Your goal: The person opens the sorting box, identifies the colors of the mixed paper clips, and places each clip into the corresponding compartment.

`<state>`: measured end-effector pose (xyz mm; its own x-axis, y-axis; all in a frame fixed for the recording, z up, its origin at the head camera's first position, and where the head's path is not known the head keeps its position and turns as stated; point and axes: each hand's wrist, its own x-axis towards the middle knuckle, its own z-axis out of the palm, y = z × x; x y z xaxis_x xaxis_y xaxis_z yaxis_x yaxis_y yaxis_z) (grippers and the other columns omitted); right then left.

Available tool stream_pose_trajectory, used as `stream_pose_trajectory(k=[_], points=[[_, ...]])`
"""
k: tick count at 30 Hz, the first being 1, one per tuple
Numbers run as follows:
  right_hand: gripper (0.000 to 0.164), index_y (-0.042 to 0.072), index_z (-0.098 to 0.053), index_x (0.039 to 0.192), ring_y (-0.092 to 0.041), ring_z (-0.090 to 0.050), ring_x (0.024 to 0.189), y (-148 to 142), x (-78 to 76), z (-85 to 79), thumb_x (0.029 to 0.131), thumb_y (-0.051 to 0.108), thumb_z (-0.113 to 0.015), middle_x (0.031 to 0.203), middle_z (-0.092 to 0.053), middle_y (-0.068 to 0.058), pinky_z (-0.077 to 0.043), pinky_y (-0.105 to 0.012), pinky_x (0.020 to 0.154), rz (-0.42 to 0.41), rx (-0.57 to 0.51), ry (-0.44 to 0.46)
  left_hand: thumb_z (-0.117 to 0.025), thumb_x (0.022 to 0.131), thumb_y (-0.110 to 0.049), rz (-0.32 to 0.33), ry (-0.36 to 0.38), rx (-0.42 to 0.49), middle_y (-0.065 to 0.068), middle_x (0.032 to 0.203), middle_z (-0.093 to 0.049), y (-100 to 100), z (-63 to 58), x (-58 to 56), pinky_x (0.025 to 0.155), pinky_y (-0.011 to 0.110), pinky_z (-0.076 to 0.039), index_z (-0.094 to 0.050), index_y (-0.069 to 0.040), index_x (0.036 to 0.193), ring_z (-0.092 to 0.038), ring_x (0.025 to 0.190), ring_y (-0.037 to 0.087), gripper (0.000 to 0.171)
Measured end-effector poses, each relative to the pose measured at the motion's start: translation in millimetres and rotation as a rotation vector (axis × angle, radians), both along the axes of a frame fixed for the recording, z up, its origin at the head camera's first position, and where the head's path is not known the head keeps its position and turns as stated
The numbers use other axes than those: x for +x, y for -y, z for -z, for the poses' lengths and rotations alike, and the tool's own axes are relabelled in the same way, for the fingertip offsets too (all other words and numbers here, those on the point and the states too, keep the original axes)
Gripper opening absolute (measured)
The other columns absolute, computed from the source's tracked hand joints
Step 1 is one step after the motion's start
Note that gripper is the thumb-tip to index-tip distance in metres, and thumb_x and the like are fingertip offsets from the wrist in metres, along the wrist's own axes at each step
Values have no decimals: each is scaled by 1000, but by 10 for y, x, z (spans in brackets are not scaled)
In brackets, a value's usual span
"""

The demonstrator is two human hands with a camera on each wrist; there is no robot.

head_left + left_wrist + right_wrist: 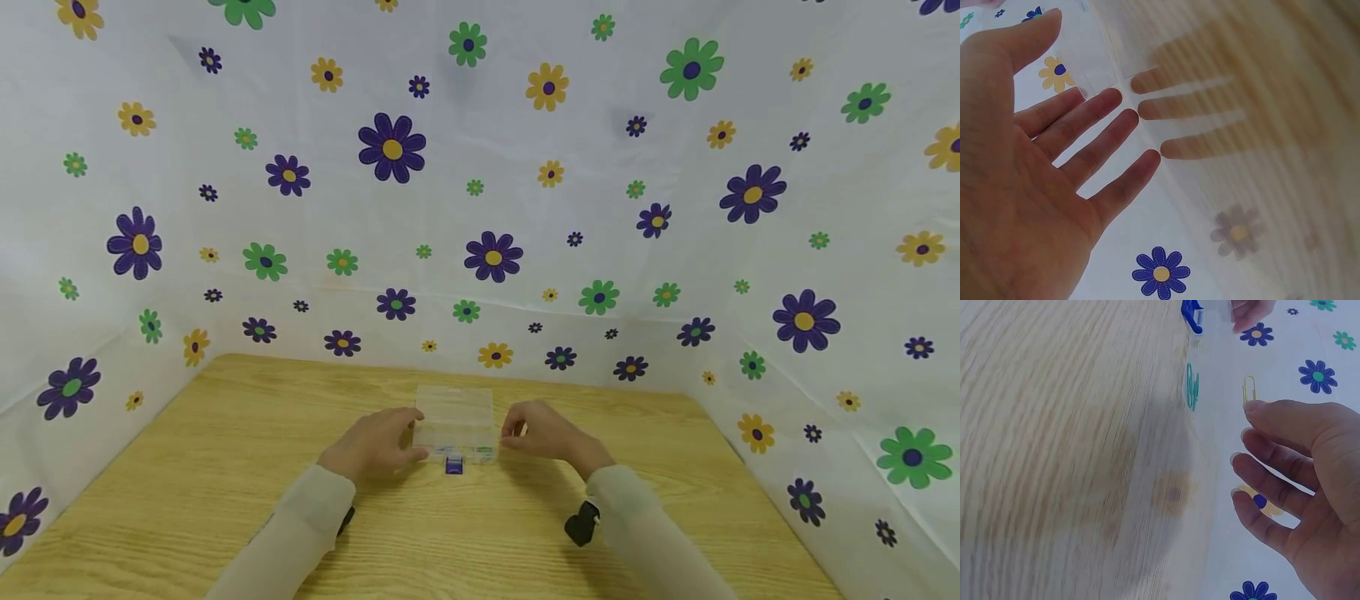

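Observation:
A clear plastic box (454,408) with a blue latch (453,465) at its front stands on the table between both hands. My left hand (382,442) is at its left side, thumb and fingertips right at the edge. The left wrist view shows this hand (1054,169) with its fingers straight and spread. My right hand (547,429) is just off the box's right side. Between thumb and index finger, the right hand (1297,469) pinches a yellow paper clip (1249,387). Green paper clips (1192,387) show near the box's front, by the latch.
The wood-grain table (450,533) reaches back to a white cloth (480,208) printed with flowers, which also hangs along the left and right sides. A black wrist device (582,525) sits under the right sleeve.

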<state>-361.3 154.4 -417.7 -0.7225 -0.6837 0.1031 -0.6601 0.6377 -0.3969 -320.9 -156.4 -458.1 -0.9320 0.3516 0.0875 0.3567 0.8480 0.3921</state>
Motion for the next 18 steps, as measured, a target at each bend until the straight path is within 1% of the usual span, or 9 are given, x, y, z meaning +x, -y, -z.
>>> stream_pose_trajectory(k=[8,18], points=[[7,10,-75,87,-6,-64,80,131,-29,24,93,14,-76,88,-72,-1,-55,-20,72,-29,-20,7,-71,96,-45,8,-7,-4,8,147,-61,10,1,16,118,52,-44,-57,-12,144,-56,139,32,60],[7,9,-76,87,-5,-63,79,292,-52,63,93,11,-76,89,-73,-2,-53,-17,73,-47,-13,20,-71,95,-45,6,-10,0,8,145,-63,3,-1,10,117,52,-45,-57,-11,143,-57,138,32,61]])
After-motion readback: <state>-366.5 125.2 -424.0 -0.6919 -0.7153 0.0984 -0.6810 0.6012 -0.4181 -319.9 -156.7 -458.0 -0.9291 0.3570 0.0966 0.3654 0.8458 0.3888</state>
